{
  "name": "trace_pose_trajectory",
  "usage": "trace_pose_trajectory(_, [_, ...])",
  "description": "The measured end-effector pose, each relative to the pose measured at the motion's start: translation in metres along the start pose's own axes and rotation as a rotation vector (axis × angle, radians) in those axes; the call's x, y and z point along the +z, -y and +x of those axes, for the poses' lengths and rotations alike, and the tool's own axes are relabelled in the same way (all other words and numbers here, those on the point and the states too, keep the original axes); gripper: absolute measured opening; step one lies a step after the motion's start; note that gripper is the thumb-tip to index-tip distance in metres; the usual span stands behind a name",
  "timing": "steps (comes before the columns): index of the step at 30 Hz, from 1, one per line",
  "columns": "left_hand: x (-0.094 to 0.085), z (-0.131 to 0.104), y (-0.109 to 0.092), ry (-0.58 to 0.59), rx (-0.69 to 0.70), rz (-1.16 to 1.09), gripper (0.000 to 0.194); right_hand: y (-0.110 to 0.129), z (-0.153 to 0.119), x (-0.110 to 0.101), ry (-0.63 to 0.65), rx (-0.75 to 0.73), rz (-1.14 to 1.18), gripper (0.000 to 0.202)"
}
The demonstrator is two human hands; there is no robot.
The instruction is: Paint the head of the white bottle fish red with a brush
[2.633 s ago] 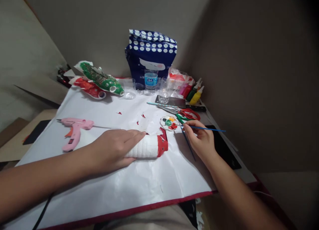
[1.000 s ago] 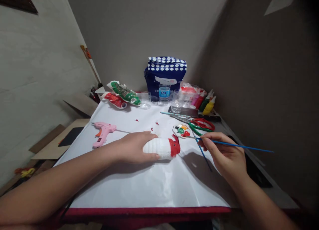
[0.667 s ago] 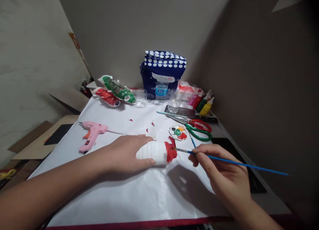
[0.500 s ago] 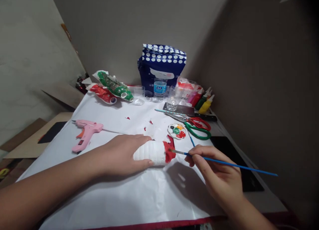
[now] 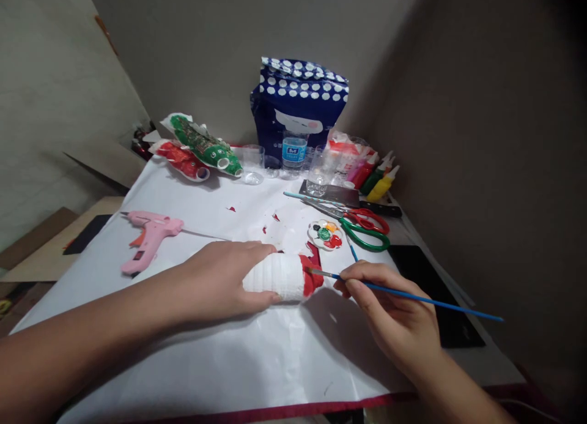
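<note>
My left hand [image 5: 229, 280] is wrapped around a white ribbed bottle-shaped piece [image 5: 275, 278] lying on its side, thumb along the near side and fingers over the far side. Its right end is coated in red paint. In a pinch, my right hand [image 5: 389, 301] holds a thin blue paintbrush [image 5: 426, 298]; the bristles touch the red area close to the white. Just beyond the piece is a flower-shaped palette [image 5: 324, 235] with dabs of black, orange, green and red. A second blue brush [image 5: 352, 250] lies beside the palette.
A pink glue gun [image 5: 153, 237] lies to the left. Green-handled scissors [image 5: 367, 235], red-handled scissors [image 5: 367, 219] and a cleaver [image 5: 330, 194] are at right. Behind stand clear cups [image 5: 252, 167], a blue bag [image 5: 300, 106], paint bottles [image 5: 383, 184] and painted fish [image 5: 206, 145].
The view has shifted slightly. The brush tip has moved a little left along the red paint toward the white part. My left hand keeps its hold on the piece.
</note>
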State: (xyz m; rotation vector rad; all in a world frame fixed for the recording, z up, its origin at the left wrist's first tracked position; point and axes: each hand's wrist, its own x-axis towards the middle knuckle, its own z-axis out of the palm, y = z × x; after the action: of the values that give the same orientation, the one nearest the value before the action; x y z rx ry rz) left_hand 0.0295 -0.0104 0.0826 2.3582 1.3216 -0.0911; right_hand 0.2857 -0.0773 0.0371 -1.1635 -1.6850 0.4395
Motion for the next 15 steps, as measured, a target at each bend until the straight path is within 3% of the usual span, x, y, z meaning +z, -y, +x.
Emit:
trace_pose_trajectory(5, [-0.0009, -0.0001, -0.0022, 0.005, -0.020, 0.001, 0.066, -0.0001, -0.0016, -0.0020, 0.057, -0.016, 0.047, 0.014])
trace_pose_trajectory(11, [0.0044, 0.0022, 0.0022, 0.001, -0.025, 0.037, 0.073, -0.0048, -0.0046, 0.0007, 0.023, -0.002, 0.088, 0.015])
trace_pose_trajectory(15, [0.0061, 0.0020, 0.0040, -0.021, -0.009, 0.034, 0.073, -0.0038, -0.0029, -0.0022, 0.088, 0.007, 0.093, 0.014])
